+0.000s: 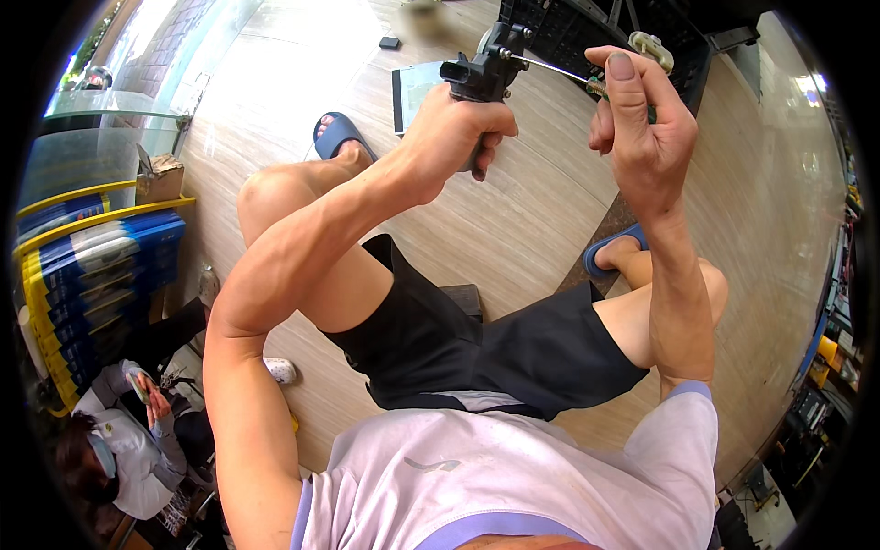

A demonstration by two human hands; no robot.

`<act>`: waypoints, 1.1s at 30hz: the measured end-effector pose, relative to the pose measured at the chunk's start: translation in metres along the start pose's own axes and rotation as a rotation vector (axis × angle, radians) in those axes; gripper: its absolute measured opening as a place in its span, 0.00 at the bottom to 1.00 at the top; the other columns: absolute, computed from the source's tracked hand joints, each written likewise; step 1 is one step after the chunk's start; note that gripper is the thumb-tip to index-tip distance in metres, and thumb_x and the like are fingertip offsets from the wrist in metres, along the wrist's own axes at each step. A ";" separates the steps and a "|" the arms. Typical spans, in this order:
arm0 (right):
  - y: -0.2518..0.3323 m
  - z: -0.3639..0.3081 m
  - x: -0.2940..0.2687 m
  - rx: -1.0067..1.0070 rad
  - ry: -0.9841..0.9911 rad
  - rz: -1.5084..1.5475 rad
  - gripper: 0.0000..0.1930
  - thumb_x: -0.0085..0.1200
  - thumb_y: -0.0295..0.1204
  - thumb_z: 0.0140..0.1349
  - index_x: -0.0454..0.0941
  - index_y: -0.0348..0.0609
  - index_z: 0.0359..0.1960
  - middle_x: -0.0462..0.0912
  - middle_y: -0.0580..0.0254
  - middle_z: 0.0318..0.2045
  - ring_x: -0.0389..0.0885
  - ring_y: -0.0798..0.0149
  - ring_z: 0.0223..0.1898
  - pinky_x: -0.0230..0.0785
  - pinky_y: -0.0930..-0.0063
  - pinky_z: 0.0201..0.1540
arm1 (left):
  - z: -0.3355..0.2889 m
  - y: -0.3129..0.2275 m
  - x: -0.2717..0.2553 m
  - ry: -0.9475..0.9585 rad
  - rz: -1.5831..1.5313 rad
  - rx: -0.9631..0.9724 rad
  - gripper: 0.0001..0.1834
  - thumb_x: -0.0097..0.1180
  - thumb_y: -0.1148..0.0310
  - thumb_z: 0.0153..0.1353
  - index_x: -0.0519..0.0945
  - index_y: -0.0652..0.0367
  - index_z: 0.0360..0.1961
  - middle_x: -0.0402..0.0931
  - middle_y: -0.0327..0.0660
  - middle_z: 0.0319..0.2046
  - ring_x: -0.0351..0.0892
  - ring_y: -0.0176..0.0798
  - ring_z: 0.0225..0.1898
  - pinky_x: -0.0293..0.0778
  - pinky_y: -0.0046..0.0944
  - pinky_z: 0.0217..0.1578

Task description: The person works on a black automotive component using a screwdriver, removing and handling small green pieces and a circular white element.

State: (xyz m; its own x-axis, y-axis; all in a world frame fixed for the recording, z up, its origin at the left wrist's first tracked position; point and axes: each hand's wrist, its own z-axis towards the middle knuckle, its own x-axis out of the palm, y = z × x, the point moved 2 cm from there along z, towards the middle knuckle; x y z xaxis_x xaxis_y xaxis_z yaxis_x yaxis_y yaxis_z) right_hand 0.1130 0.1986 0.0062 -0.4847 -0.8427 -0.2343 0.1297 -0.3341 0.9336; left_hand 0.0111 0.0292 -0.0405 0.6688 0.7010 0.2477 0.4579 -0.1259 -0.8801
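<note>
My left hand (438, 142) is wrapped around the lower part of a black throttle-body-like part (484, 69) and holds it upright above the floor. Small metal screws show on the part's right side. A screwdriver (555, 70) with a thin steel shaft is gripped in my right hand (646, 128), thumb against the curled fingers; most of its green handle is hidden by them. The shaft slants up to the left, and its tip is at one of the screws, though whether it sits in the slot I cannot tell.
Beyond my hands is a black crate (543, 37), with a pale plastic part (651, 50) by its right side. A flat, dark-edged panel (398, 103) and a small black box (390, 43) lie on the floor. At left, blue-and-yellow packages (101, 266) stand near a seated person (137, 440).
</note>
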 end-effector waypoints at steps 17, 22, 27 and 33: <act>0.009 0.004 0.009 -0.361 -0.130 -0.199 0.12 0.54 0.34 0.71 0.81 0.40 0.48 0.69 0.74 0.15 0.66 0.80 0.16 0.58 0.84 0.19 | -0.002 -0.002 0.004 0.002 0.036 -0.033 0.09 0.57 0.70 0.53 0.71 0.59 0.21 0.66 0.38 0.18 0.67 0.34 0.19 0.67 0.37 0.22; 0.004 0.001 0.002 -0.070 -0.072 -0.089 0.11 0.55 0.32 0.70 0.82 0.40 0.47 0.71 0.75 0.18 0.68 0.80 0.18 0.59 0.85 0.20 | -0.001 -0.003 0.003 0.017 -0.031 -0.036 0.08 0.60 0.73 0.52 0.73 0.63 0.22 0.69 0.38 0.18 0.71 0.34 0.18 0.67 0.36 0.19; 0.011 0.002 0.007 -0.283 -0.113 -0.232 0.12 0.54 0.34 0.71 0.83 0.40 0.46 0.72 0.75 0.19 0.68 0.81 0.19 0.58 0.86 0.21 | -0.004 -0.004 0.005 0.001 0.016 -0.051 0.09 0.58 0.70 0.53 0.71 0.59 0.21 0.66 0.38 0.18 0.67 0.35 0.19 0.67 0.37 0.21; 0.005 0.002 0.002 -0.041 -0.068 -0.094 0.11 0.56 0.31 0.69 0.82 0.40 0.48 0.74 0.74 0.22 0.70 0.81 0.21 0.62 0.85 0.24 | -0.002 -0.003 0.003 0.010 -0.010 -0.050 0.09 0.59 0.72 0.53 0.72 0.61 0.22 0.68 0.38 0.18 0.69 0.34 0.18 0.67 0.37 0.21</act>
State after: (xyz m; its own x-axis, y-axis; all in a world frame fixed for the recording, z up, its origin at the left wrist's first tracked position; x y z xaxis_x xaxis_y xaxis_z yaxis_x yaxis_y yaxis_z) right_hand 0.1116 0.1960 0.0113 -0.5534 -0.7770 -0.3000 0.1157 -0.4284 0.8961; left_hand 0.0129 0.0301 -0.0359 0.6695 0.6956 0.2607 0.4930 -0.1535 -0.8564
